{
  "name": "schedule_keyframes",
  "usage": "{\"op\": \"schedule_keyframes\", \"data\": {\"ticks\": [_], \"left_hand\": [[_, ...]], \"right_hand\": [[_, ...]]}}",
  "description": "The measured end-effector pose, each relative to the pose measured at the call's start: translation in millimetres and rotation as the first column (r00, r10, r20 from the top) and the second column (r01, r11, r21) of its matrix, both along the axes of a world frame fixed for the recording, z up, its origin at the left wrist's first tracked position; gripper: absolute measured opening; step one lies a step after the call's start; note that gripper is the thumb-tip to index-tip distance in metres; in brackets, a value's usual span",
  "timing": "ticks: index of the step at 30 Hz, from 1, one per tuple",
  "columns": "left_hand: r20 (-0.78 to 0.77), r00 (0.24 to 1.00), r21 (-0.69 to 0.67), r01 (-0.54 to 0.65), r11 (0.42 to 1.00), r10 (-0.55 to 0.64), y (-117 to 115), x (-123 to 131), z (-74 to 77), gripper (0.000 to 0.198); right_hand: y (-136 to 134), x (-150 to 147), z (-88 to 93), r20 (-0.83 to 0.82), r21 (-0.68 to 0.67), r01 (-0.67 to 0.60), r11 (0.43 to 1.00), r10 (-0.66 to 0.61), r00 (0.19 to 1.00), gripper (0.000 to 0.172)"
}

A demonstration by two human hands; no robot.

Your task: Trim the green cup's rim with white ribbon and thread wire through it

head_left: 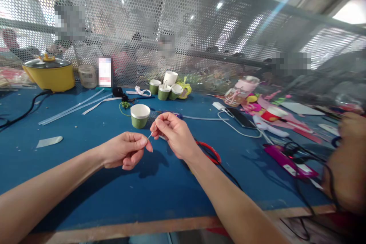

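Over the middle of the blue table, my left hand and my right hand pinch a thin pale strand between them. Each hand has thumb and forefinger pressed together on one end of it. What the strand is made of is too small to tell. Just behind the hands stands a white and green cup. Partly hidden by my right forearm, a tool with red handles lies on the table. Several smaller green and white cups are grouped farther back.
A yellow pot, a glass jar and a lit phone stand at the back left. Clear strips lie in front. On the right are a dark phone, a purple power strip, cables and another person's arm.
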State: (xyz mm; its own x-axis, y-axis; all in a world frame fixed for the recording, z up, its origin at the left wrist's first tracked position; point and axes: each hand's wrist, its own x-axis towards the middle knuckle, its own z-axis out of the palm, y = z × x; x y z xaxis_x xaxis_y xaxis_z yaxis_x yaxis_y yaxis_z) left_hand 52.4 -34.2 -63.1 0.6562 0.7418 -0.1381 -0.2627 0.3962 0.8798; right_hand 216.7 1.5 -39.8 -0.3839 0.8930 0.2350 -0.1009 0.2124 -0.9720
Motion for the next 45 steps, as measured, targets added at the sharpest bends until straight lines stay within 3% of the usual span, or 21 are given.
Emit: {"op": "schedule_keyframes", "data": {"ticks": [10,15,27,37,45], "left_hand": [[-0.048,0.996,-0.031,-0.08,0.996,0.078,2.2,-2.1,1.3,0.03],[-0.024,1.0,-0.034,0.011,0.999,-0.012,4.9,-7.5,-1.2,0.025],[0.016,0.999,-0.007,-0.044,0.999,0.044,4.7,-2.8,-8.9,0.024],[-0.106,0.988,0.05,-0.107,0.993,0.112,2.3,0.1,-2.7,0.028],[-0.134,0.986,0.014,-0.1,0.995,0.101,4.6,-3.2,-0.7,0.03]], "right_hand": [[7.4,0.3,-2.8,-0.011,0.002,0.028,1.0,-0.028,1.0,0.017],[9.4,2.5,-2.1,-0.037,0.007,0.037,0.999,-0.037,0.999,0.017],[0.7,-5.5,-6.5,0.005,-0.033,-0.094,0.995,0.094,0.996,0.014],[-2.0,-6.6,-4.9,0.103,0.072,-0.008,0.997,0.0,0.995,0.012],[11.8,-0.6,-4.7,-0.062,-0.07,0.088,0.994,-0.092,0.994,0.015]]}}
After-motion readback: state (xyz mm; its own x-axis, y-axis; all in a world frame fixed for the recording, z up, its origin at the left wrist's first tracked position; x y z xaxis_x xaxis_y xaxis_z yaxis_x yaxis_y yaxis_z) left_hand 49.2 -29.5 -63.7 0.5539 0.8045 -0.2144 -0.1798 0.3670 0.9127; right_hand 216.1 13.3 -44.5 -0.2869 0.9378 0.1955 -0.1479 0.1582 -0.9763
